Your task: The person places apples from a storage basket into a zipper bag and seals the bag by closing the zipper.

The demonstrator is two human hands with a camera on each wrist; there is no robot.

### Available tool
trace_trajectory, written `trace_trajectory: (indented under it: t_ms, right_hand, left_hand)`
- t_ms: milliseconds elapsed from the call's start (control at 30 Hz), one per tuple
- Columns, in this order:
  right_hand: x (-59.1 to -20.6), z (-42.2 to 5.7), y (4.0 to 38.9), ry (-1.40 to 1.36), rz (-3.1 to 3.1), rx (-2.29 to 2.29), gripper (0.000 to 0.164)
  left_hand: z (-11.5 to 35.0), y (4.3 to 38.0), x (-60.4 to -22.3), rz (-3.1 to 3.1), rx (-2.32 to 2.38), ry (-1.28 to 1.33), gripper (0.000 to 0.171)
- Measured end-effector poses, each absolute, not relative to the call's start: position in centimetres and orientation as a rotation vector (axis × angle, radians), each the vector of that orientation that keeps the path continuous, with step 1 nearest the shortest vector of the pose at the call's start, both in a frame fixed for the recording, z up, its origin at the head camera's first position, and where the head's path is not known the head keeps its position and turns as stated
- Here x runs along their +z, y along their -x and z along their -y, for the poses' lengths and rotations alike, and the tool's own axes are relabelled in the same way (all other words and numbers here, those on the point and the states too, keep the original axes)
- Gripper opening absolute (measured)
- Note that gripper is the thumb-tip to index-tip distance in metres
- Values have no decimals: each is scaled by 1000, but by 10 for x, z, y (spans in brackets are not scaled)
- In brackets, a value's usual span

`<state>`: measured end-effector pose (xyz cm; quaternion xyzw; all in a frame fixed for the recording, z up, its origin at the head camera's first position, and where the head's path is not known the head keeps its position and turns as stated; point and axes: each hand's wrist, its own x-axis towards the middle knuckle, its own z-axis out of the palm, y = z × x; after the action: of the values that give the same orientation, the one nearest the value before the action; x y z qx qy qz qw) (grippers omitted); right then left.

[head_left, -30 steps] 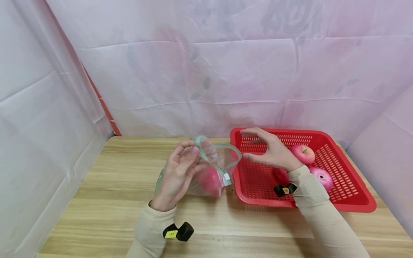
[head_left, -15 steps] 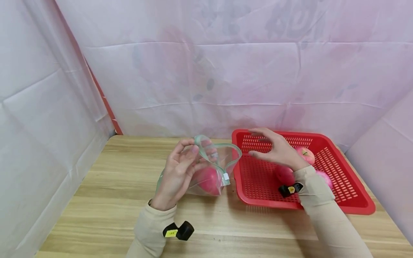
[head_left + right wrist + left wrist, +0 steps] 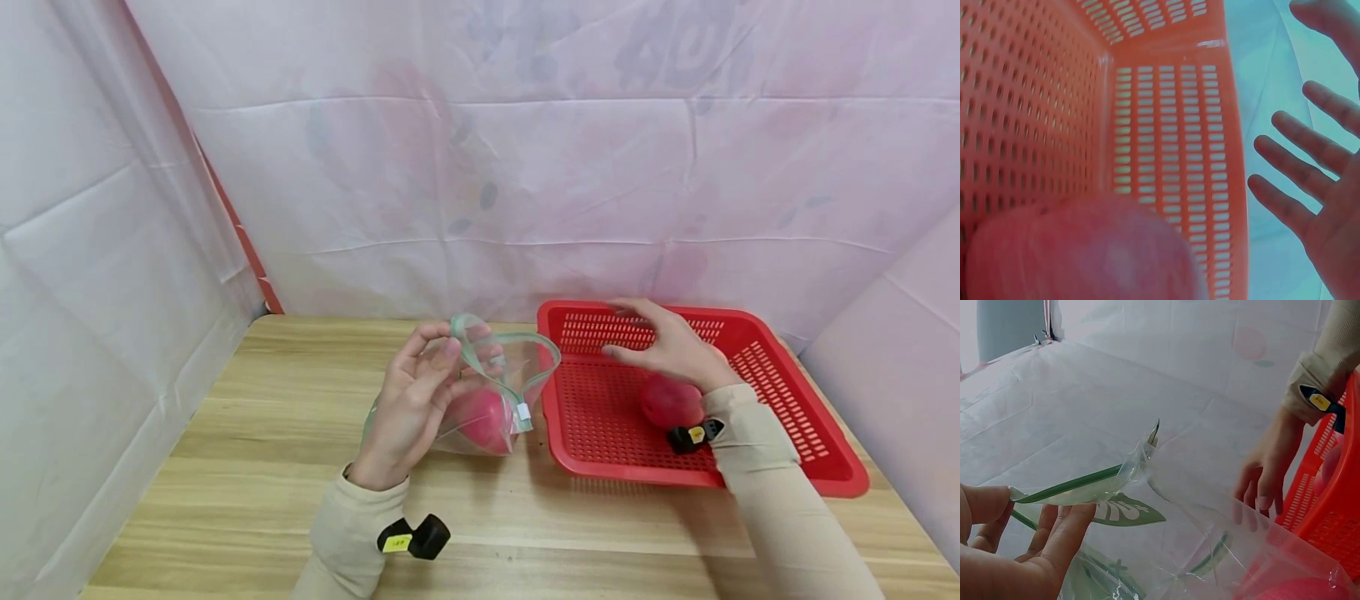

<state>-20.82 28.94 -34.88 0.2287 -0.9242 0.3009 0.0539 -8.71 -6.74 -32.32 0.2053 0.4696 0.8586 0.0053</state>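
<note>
My left hand (image 3: 411, 400) pinches the rim of a clear zip bag (image 3: 536, 379) between thumb and fingers. The bag's mouth gapes toward the right, with a green seal and a white slider (image 3: 523, 411) at its corner. A red apple (image 3: 483, 419) lies inside the bag on the table. Over the red basket (image 3: 558, 450), my right hand (image 3: 671, 346) hovers with fingers spread and nothing in them. Below its palm sits a dark red apple (image 3: 670, 402), which looms large in the right wrist view. The hand and wrist cover most of another apple (image 3: 718, 354) behind.
The perforated basket stands on the right side of the wooden table (image 3: 285, 467). White printed cloth (image 3: 570, 167) hangs behind and at both sides. A black wrist camera (image 3: 415, 537) is strapped to the left sleeve, another to the right.
My right hand has moved rightward, deeper over the basket, and now hides the apples at the right. The left hand and bag have stayed nearly still.
</note>
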Motion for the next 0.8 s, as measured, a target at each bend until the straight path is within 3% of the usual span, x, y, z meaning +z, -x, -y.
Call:
trace_trajectory:
  t_ms: [800]
  right_hand:
    - [-353,-337,213,-480,2976,532,76]
  left_hand:
    - [68,87,-323,-1446,2695,-672,21]
